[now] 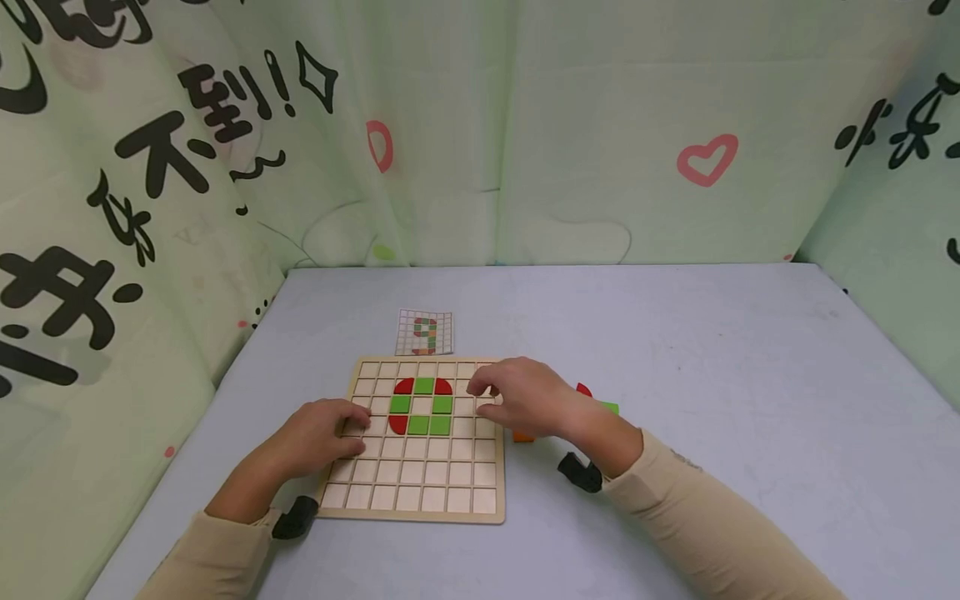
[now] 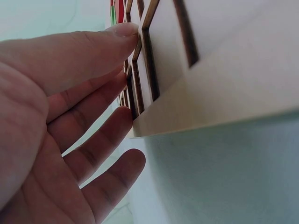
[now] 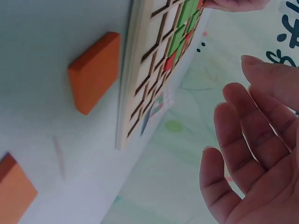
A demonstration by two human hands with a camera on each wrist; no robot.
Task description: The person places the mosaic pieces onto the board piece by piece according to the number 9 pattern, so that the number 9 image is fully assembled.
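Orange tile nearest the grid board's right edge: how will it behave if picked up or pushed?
The orange tile looks stiff, given its crisp, straight edges. Lying flat on the table, it's unlikely to roll or tip and should slide instead. Pushed toward the grid board, it would probably stop against that side edge.

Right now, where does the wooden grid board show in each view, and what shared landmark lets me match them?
Head: wooden grid board, below centre and slightly left.
Left wrist: wooden grid board, upper right, cut off by the frame.
Right wrist: wooden grid board, upper middle, steeply slanted.
Shared landmark: the red tiles and green tiles, only a sliver in left wrist.
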